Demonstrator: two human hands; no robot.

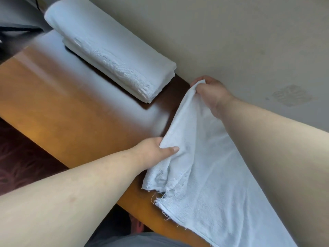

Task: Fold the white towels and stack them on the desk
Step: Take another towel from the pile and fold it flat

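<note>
A white towel (210, 175) with a frayed edge lies spread along the right part of the wooden desk (58, 104). My left hand (153, 152) pinches the near corner of its lifted end, thumb on top. My right hand (211, 93) grips the far corner close to the wall, raising that end off the desk. A stack of folded white towels (108, 49) rests on the desk at the back, along the wall.
A beige wall (240, 32) runs along the desk's far side. Dark patterned carpet (21, 157) shows below the desk's near edge at the left. Dark objects (16, 24) sit at the upper left corner.
</note>
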